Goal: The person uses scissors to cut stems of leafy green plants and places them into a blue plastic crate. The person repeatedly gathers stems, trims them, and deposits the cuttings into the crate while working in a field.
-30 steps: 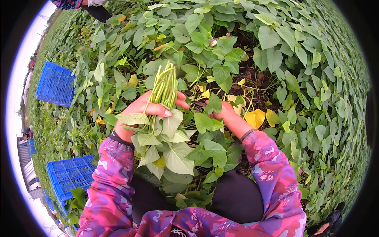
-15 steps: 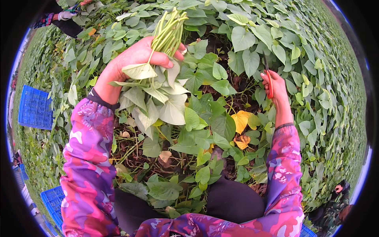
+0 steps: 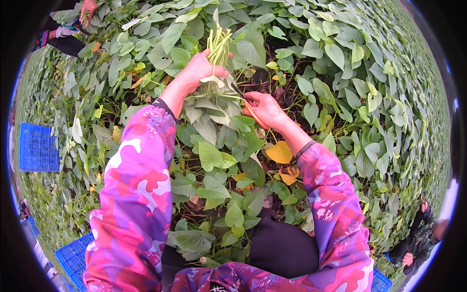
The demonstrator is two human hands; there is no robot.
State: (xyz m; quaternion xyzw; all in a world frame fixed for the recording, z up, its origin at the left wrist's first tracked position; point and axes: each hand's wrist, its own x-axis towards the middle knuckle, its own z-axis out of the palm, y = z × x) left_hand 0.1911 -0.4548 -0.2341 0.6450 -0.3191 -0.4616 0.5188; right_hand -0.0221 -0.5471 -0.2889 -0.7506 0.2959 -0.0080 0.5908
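A bunch of sweet potato leaves stands in my left hand, stems upward and pale leaf undersides hanging below the fist. The fingers are wrapped round the stems. Close by on the right, my right hand grips orange-handled scissors. Their dark blades point up and left, at the lower right side of the bunch. Whether the blades touch a stem or leaf cannot be made out.
Dense green vines surround me, with a yellow leaf under my right wrist. Blue crates stand at the left and lower left. Another person's hand shows at the upper left, and a person at the lower right.
My right hand has swung left with the scissors, from the far right to beside the bunch. My left hand, still round the bunch, is slightly farther right.
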